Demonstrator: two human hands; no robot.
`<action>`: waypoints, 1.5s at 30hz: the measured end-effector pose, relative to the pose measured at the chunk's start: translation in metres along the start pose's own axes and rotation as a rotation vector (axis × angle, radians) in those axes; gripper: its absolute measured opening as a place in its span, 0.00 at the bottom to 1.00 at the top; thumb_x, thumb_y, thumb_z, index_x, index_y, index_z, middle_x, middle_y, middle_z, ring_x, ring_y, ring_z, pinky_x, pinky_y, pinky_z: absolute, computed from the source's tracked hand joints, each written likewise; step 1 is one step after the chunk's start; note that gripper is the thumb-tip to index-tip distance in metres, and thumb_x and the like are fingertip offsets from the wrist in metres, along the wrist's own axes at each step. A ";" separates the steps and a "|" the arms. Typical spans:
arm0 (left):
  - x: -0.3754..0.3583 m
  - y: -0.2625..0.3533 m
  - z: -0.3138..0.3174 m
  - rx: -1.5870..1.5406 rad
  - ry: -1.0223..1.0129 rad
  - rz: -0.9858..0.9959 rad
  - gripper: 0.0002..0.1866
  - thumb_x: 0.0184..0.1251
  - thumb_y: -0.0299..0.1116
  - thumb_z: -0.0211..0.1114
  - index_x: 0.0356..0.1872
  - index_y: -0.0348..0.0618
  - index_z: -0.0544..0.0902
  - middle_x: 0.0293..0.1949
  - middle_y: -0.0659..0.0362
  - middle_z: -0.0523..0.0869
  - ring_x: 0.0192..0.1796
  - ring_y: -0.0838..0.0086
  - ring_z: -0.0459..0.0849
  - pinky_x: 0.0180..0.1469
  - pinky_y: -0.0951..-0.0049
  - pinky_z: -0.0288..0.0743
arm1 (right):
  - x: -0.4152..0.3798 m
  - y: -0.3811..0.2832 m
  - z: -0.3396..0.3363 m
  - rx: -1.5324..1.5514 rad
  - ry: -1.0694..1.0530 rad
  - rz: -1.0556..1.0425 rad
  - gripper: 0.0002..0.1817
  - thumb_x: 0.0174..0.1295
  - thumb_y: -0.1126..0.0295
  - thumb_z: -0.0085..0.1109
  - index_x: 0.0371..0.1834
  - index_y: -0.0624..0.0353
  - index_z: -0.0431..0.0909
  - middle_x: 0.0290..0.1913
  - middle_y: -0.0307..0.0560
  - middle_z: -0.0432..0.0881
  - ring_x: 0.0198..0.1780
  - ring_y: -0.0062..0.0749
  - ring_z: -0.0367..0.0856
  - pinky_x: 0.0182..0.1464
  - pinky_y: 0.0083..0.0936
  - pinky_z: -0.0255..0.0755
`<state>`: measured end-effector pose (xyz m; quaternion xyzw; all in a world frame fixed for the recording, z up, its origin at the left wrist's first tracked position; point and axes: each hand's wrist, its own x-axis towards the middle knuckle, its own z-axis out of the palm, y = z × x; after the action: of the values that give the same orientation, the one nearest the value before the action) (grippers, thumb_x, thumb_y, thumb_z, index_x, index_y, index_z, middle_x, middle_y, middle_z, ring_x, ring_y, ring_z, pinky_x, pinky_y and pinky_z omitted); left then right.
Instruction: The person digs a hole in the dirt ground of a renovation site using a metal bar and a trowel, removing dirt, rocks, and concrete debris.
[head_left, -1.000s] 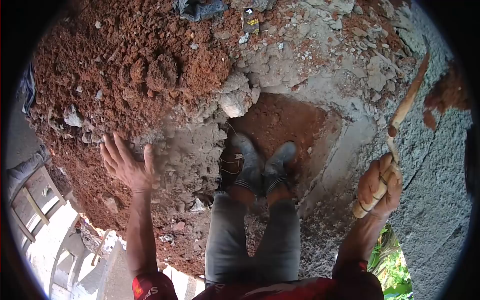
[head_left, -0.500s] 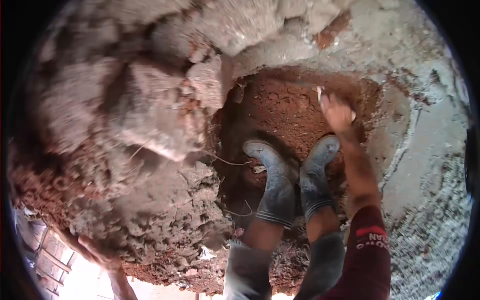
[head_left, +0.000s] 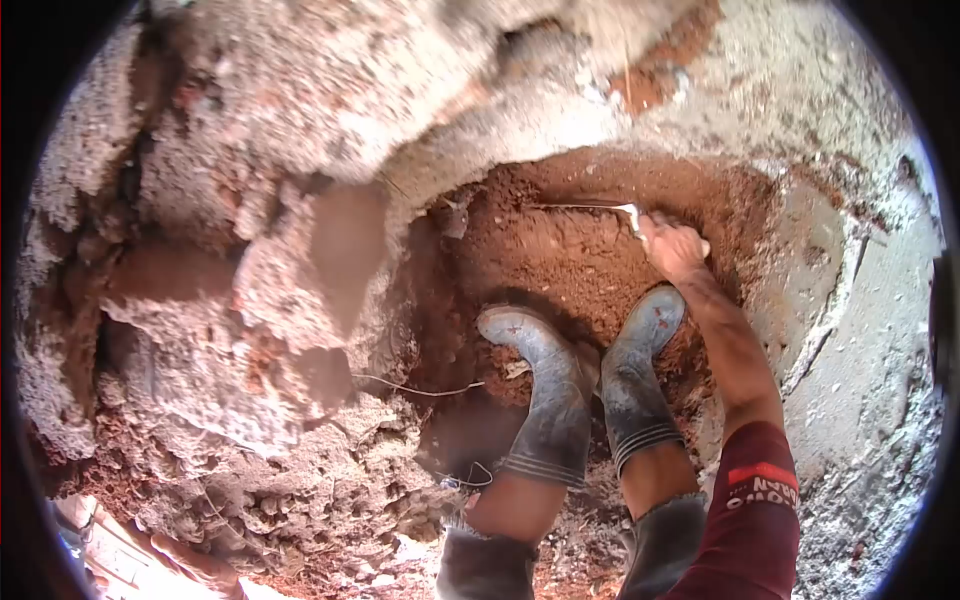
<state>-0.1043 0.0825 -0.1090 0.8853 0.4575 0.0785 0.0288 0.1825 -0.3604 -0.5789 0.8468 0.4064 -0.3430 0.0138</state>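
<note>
My right hand [head_left: 676, 248] is closed around the handle of a trowel [head_left: 632, 212] inside the dug pit. The trowel's thin blade reaches left along the reddish soil [head_left: 560, 245] near the pit's far wall and shows nearly edge-on. At the lower left, my left hand [head_left: 198, 568] lies with its fingers stretched out by the edge of the rubble mound, partly cut off by the view. No object shows in it. My grey rubber boots [head_left: 545, 400] stand in the pit below the trowel.
Large broken concrete chunks [head_left: 230, 330] and rubble rise left of the pit. A rough concrete slab [head_left: 860, 330] borders it on the right. A thin wire [head_left: 425, 391] sticks out from the left side over the pit.
The trowel, blurred before, now shows its blade along the far wall. My view has shifted, so the rubble appears different and my left hand sits lower in view.
</note>
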 end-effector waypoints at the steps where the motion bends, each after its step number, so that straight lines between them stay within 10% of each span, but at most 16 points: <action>1: -0.001 -0.002 -0.002 -0.014 0.007 -0.028 0.57 0.47 0.81 0.42 0.74 0.52 0.47 0.69 0.36 0.54 0.67 0.42 0.62 0.60 0.43 0.69 | 0.003 0.007 -0.003 0.013 0.155 0.012 0.16 0.58 0.75 0.47 0.50 0.62 0.70 0.31 0.56 0.83 0.35 0.53 0.84 0.35 0.43 0.78; 5: -0.002 -0.041 -0.024 0.061 -0.033 -0.066 0.60 0.42 0.84 0.42 0.74 0.55 0.46 0.69 0.35 0.53 0.67 0.41 0.62 0.58 0.42 0.72 | 0.032 0.002 0.028 0.079 -0.064 0.177 0.15 0.61 0.72 0.46 0.51 0.61 0.71 0.34 0.56 0.82 0.32 0.51 0.83 0.34 0.44 0.78; 6: 0.009 -0.022 -0.019 0.265 -0.099 0.357 0.60 0.43 0.84 0.42 0.74 0.55 0.46 0.69 0.35 0.53 0.67 0.41 0.62 0.60 0.41 0.69 | 0.025 -0.009 0.031 0.140 0.020 0.116 0.15 0.62 0.71 0.47 0.51 0.61 0.70 0.35 0.56 0.82 0.32 0.52 0.83 0.35 0.44 0.78; 9: 0.007 -0.041 -0.026 0.475 -0.183 0.746 0.56 0.51 0.80 0.43 0.74 0.52 0.47 0.71 0.39 0.52 0.68 0.40 0.59 0.64 0.42 0.63 | 0.009 -0.048 0.042 0.262 -0.102 0.145 0.14 0.58 0.68 0.55 0.45 0.61 0.74 0.34 0.58 0.83 0.37 0.54 0.83 0.39 0.43 0.79; 10: 0.006 -0.047 -0.026 0.303 -0.212 0.680 0.52 0.56 0.76 0.42 0.74 0.51 0.47 0.71 0.41 0.52 0.69 0.42 0.58 0.64 0.42 0.63 | 0.007 -0.054 0.042 0.324 -0.171 0.161 0.14 0.56 0.68 0.56 0.44 0.61 0.74 0.34 0.59 0.83 0.38 0.54 0.83 0.40 0.43 0.79; 12: 0.003 0.026 0.010 -0.311 0.046 -0.279 0.40 0.70 0.62 0.42 0.73 0.46 0.50 0.72 0.48 0.51 0.72 0.49 0.54 0.65 0.44 0.63 | 0.008 -0.064 0.025 0.494 -0.260 0.158 0.13 0.53 0.71 0.58 0.42 0.61 0.76 0.34 0.59 0.83 0.39 0.52 0.83 0.41 0.42 0.79; 20: 0.006 0.028 0.007 0.043 0.026 -0.026 0.39 0.71 0.61 0.40 0.72 0.42 0.54 0.72 0.46 0.54 0.72 0.54 0.55 0.69 0.53 0.61 | -0.028 -0.119 0.022 0.687 -0.232 0.085 0.15 0.50 0.68 0.61 0.43 0.56 0.78 0.33 0.56 0.84 0.35 0.40 0.85 0.37 0.34 0.79; 23: 0.014 0.021 0.010 0.087 0.058 0.213 0.35 0.75 0.52 0.38 0.70 0.30 0.55 0.70 0.40 0.57 0.72 0.52 0.56 0.72 0.54 0.49 | -0.041 -0.125 -0.017 1.126 -0.638 0.308 0.16 0.50 0.70 0.63 0.42 0.62 0.77 0.21 0.48 0.79 0.24 0.31 0.80 0.24 0.31 0.75; 27: 0.025 0.003 0.001 0.423 0.087 0.426 0.39 0.68 0.65 0.32 0.73 0.53 0.47 0.70 0.42 0.59 0.70 0.48 0.61 0.67 0.42 0.58 | -0.105 -0.152 -0.056 1.408 -0.530 0.409 0.14 0.51 0.75 0.67 0.39 0.64 0.74 0.20 0.40 0.75 0.18 0.22 0.73 0.18 0.25 0.69; 33: 0.030 0.026 0.012 0.425 0.248 0.408 0.39 0.71 0.63 0.35 0.68 0.39 0.63 0.68 0.44 0.64 0.72 0.59 0.60 0.72 0.50 0.52 | -0.221 -0.160 -0.293 1.667 -0.519 0.437 0.11 0.56 0.73 0.65 0.34 0.60 0.70 0.23 0.38 0.75 0.19 0.20 0.72 0.20 0.19 0.65; 39: 0.023 0.035 0.000 0.367 0.199 0.278 0.36 0.69 0.61 0.44 0.68 0.45 0.66 0.69 0.51 0.65 0.71 0.55 0.59 0.71 0.52 0.52 | -0.233 -0.134 -0.494 1.582 0.327 -0.095 0.07 0.69 0.67 0.48 0.34 0.57 0.71 0.19 0.42 0.75 0.12 0.17 0.69 0.08 0.17 0.65; 45: 0.028 0.020 0.009 0.299 0.219 0.378 0.37 0.69 0.62 0.44 0.67 0.41 0.65 0.69 0.49 0.65 0.70 0.54 0.60 0.70 0.51 0.53 | -0.222 -0.141 -0.274 1.428 0.047 0.702 0.04 0.64 0.74 0.55 0.39 0.59 0.71 0.22 0.40 0.73 0.19 0.20 0.72 0.18 0.20 0.67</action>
<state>-0.0710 0.0940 -0.1127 0.9356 0.2912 0.1092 -0.1670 0.1438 -0.3336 -0.2021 0.7364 -0.2020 -0.4783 -0.4337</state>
